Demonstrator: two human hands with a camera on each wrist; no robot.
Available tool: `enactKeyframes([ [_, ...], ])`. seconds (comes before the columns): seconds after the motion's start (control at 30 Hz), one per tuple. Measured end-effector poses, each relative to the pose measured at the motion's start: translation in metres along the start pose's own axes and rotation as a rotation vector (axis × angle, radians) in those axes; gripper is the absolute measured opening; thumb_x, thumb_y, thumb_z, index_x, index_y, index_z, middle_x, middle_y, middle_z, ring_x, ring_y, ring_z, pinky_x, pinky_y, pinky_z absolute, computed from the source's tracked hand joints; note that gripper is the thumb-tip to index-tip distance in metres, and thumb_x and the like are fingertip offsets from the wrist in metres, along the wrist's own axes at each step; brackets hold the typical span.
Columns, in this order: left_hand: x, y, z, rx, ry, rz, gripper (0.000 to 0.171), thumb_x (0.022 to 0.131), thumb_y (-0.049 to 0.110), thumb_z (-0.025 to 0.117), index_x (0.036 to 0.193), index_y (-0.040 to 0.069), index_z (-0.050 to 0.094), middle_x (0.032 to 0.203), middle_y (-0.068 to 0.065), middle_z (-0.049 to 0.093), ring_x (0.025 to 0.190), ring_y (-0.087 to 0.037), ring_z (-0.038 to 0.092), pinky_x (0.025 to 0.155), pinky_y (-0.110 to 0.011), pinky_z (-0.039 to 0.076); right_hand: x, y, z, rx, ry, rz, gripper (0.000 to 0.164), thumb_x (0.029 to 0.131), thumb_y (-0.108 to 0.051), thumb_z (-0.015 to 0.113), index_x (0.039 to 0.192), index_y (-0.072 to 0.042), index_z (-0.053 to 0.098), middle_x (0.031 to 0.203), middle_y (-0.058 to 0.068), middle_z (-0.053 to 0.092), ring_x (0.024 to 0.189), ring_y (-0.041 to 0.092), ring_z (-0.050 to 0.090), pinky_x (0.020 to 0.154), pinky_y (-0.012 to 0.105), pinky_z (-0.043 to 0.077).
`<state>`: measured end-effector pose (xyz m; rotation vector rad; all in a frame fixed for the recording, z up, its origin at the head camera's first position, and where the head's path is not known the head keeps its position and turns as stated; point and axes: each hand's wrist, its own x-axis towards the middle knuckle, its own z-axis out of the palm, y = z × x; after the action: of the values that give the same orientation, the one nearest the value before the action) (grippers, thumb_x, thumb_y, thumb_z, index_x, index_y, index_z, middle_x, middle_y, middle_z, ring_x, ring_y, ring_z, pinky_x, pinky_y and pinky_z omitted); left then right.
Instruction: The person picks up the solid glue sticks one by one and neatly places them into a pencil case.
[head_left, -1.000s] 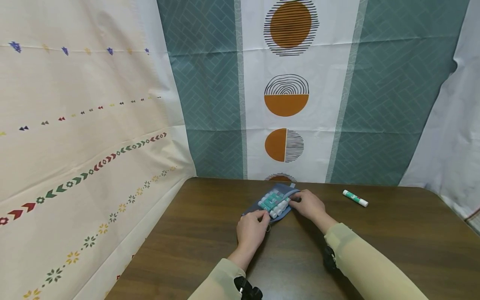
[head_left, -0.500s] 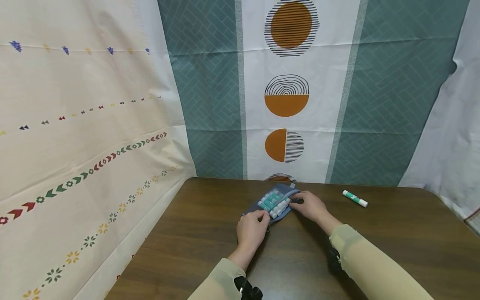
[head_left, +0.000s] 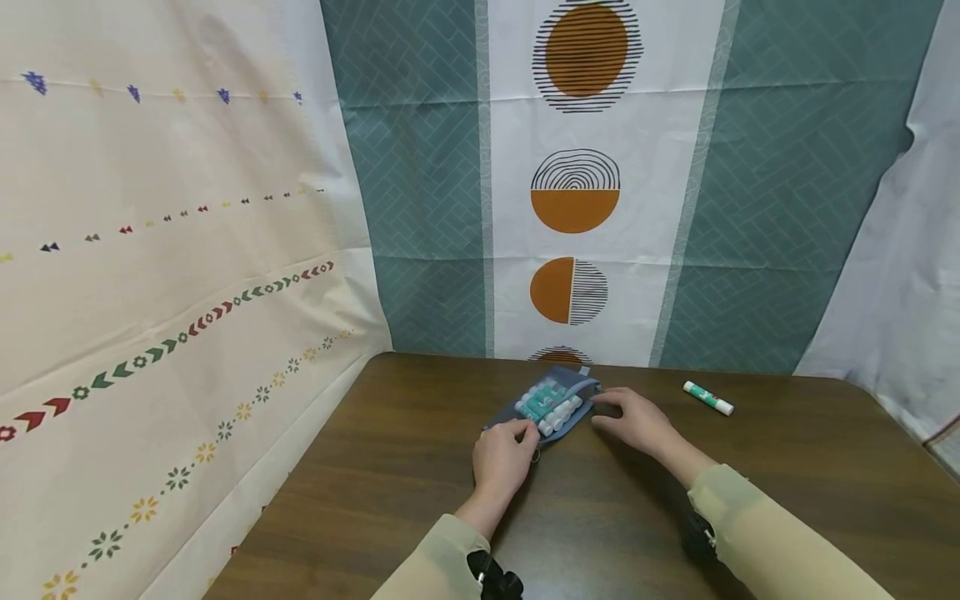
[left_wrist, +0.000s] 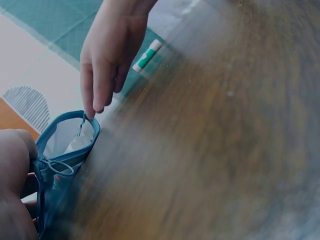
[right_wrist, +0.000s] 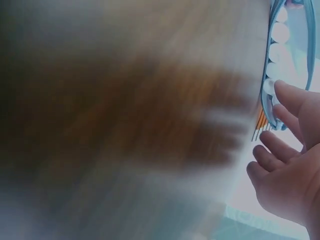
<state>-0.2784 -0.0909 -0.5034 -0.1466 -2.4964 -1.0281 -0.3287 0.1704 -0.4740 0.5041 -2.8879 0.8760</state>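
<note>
A blue zip pouch with a see-through side lies near the back of the table. Several white sticks with green labels show inside it. The pouch's mouth gapes in the left wrist view, where a zip-pull loop hangs by the opening. My left hand pinches the pouch's near edge. Just off its right end is my right hand, fingers loosely extended and holding nothing. Round white stick ends line the opening in the right wrist view.
One loose white stick with a green label lies to the right on the brown wooden table. A patterned teal and white curtain hangs behind the table, with a cream cloth at the left.
My right hand has let go of the pouch's opening and drawn back slightly to the right, its fingers loosening. My left hand stays on the near edge.
</note>
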Motion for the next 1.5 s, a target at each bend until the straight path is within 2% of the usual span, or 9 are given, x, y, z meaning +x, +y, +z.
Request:
enactKeyframes([
  [0.43,0.000,-0.002,0.001,-0.002,0.002,0.007,0.019,0.103,0.027,0.076,0.115,0.021,0.090,0.107,0.002,0.084,0.092,-0.023,0.079,0.082,-0.048,0.062,-0.027,0.008,-0.021,-0.037,0.025,0.044,0.055,0.105,-0.032,0.076,0.150,-0.002,0.065,0.154,0.028,0.059,0.144,0.052,0.053,0.111,0.071,0.044],
  [0.73,-0.001,0.000,0.002,-0.004,0.007,0.021,0.018,0.102,0.025,0.076,0.114,0.022,0.090,0.106,0.002,0.084,0.090,-0.023,0.079,0.080,-0.048,0.061,-0.044,0.025,-0.040,-0.053,0.055,0.065,0.062,0.108,-0.036,0.073,0.156,0.000,0.059,0.156,0.031,0.056,0.141,0.056,0.054,0.104,0.072,0.048],
  [0.87,-0.001,0.000,0.001,-0.001,0.004,0.012,0.019,0.103,0.026,0.076,0.114,0.021,0.090,0.109,0.002,0.084,0.094,-0.024,0.080,0.083,-0.049,0.062,-0.050,0.031,-0.050,-0.068,0.078,0.066,0.064,0.107,-0.037,0.074,0.156,0.001,0.057,0.155,0.030,0.058,0.138,0.056,0.056,0.101,0.071,0.049],
  [1.1,0.000,-0.002,0.001,-0.016,-0.002,0.003,0.019,0.103,0.027,0.076,0.115,0.021,0.090,0.108,0.002,0.084,0.092,-0.022,0.079,0.083,-0.049,0.062,-0.055,0.040,-0.063,-0.080,0.089,0.099,0.073,0.108,-0.042,0.072,0.160,0.003,0.051,0.161,0.036,0.047,0.145,0.061,0.045,0.108,0.080,0.038],
  [1.2,-0.001,-0.003,0.001,-0.018,0.015,0.024,0.019,0.102,0.026,0.076,0.114,0.021,0.090,0.107,0.001,0.084,0.091,-0.024,0.079,0.081,-0.050,0.062,-0.056,0.045,-0.068,-0.081,0.088,0.109,0.076,0.108,-0.043,0.071,0.161,0.006,0.048,0.162,0.039,0.043,0.144,0.062,0.044,0.108,0.081,0.037],
  [1.27,-0.001,-0.007,0.005,-0.023,0.037,0.062,0.020,0.103,0.028,0.074,0.114,0.021,0.090,0.107,0.001,0.084,0.090,-0.024,0.079,0.080,-0.048,0.061,-0.058,0.050,-0.071,-0.087,0.090,0.118,0.076,0.108,-0.043,0.071,0.161,0.007,0.047,0.162,0.039,0.043,0.142,0.062,0.046,0.107,0.079,0.040],
  [1.37,-0.002,-0.007,0.005,-0.018,0.048,0.082,0.020,0.103,0.027,0.074,0.113,0.020,0.090,0.109,0.000,0.084,0.091,-0.025,0.079,0.079,-0.049,0.062,-0.061,0.059,-0.075,-0.106,0.102,0.126,0.075,0.108,-0.043,0.070,0.160,0.008,0.048,0.160,0.039,0.045,0.141,0.062,0.047,0.105,0.078,0.043],
  [1.47,-0.001,-0.007,0.005,-0.020,0.030,0.063,0.021,0.104,0.028,0.074,0.115,0.021,0.090,0.111,0.001,0.084,0.093,-0.024,0.079,0.081,-0.049,0.062,-0.062,0.070,-0.077,-0.122,0.120,0.130,0.073,0.108,-0.042,0.070,0.158,0.008,0.050,0.157,0.039,0.048,0.140,0.062,0.048,0.104,0.077,0.043],
  [1.5,-0.001,-0.003,0.002,-0.018,0.012,0.034,0.020,0.102,0.025,0.076,0.114,0.020,0.090,0.111,0.000,0.084,0.093,-0.024,0.079,0.082,-0.051,0.062,-0.062,0.074,-0.078,-0.125,0.125,0.133,0.072,0.109,-0.041,0.070,0.158,0.008,0.050,0.157,0.039,0.049,0.140,0.062,0.049,0.104,0.077,0.043],
])
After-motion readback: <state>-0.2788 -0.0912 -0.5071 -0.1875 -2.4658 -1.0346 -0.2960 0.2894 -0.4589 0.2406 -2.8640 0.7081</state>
